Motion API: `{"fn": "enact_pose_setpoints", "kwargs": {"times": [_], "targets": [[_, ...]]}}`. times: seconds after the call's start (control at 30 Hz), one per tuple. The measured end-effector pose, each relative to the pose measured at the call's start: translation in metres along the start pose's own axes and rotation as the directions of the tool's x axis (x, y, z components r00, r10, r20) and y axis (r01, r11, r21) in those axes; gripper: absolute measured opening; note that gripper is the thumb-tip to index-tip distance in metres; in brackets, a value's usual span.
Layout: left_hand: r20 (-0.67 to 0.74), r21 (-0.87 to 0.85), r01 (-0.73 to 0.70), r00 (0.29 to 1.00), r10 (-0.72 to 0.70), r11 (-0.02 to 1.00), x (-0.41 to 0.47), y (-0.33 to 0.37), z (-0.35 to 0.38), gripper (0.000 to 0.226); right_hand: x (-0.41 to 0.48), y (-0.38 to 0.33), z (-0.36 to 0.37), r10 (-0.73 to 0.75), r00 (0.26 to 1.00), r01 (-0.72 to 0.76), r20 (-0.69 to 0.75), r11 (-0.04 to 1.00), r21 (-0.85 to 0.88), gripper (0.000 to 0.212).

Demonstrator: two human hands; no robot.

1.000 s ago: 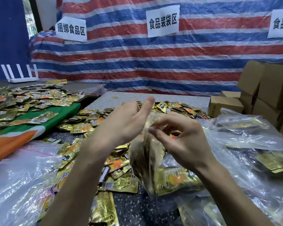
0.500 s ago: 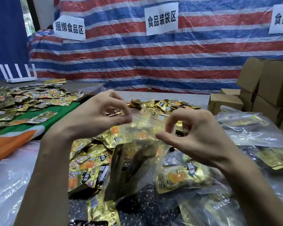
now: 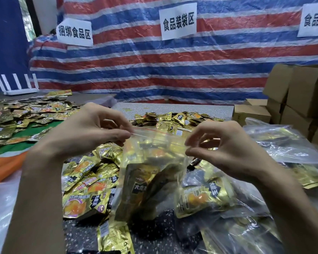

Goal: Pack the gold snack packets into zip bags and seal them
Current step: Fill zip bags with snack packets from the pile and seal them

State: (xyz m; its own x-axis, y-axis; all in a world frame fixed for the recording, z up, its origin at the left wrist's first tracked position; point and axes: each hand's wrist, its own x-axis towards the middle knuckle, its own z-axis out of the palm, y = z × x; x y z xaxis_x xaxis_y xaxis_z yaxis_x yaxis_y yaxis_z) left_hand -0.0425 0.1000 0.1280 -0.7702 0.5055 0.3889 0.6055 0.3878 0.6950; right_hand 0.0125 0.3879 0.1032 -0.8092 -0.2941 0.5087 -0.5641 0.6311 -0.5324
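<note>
Over the table (image 3: 173,110), zip bag (image 3: 154,149): held up, packets (image 3: 141,187) inside blurred.
Left hand (image 3: 92,129): thumb and forefinger pinch top left corner.
Right hand (image 3: 226,149): pinches top right; seal unclear.

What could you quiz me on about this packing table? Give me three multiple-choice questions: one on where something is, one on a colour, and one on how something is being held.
1. Where do the cardboard boxes stand?
A) at the far right
B) at the far left
C) under the bag

2. What colour is the thin line along the top of the held zip bag?
A) green
B) red
C) black

3. How is the bag held?
A) by one hand only
B) it lies untouched
C) both hands pinch its top edge

Answers:
1 A: the boxes are stacked by the right edge of the view.
2 B: a red line runs just under the bag's mouth.
3 C: the left hand and the right hand each pinch one end of the top edge.
</note>
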Motion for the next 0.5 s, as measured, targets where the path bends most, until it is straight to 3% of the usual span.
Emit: {"fn": "enact_pose_setpoints", "kwargs": {"times": [0.13,0.23,0.37,0.5], "targets": [[-0.14,0.043,-0.022,0.99,0.028,0.999,0.002,-0.003,0.0,0.021,0.0,-0.004,-0.004,-0.003,0.998,0.009,-0.058,0.995,0.102,0.017],[-0.24,0.0,-0.035,0.97,0.034,0.999,0.004,-0.005,0.0,0.027,0.0,-0.002,-0.007,0.054,0.998,-0.051,-0.019,0.989,0.137,0.024],[-0.294,-0.09,-0.029,0.956,0.001,0.995,0.009,-0.008,0.006,0.029,-0.001,0.0,-0.007,0.137,0.988,-0.143,0.072,0.986,0.083,0.025],[-0.329,-0.168,-0.029,0.944,-0.028,0.985,0.013,-0.011,0.011,0.028,0.0,0.001,-0.007,0.184,0.982,-0.187,0.039,0.979,0.081,0.029]]}}
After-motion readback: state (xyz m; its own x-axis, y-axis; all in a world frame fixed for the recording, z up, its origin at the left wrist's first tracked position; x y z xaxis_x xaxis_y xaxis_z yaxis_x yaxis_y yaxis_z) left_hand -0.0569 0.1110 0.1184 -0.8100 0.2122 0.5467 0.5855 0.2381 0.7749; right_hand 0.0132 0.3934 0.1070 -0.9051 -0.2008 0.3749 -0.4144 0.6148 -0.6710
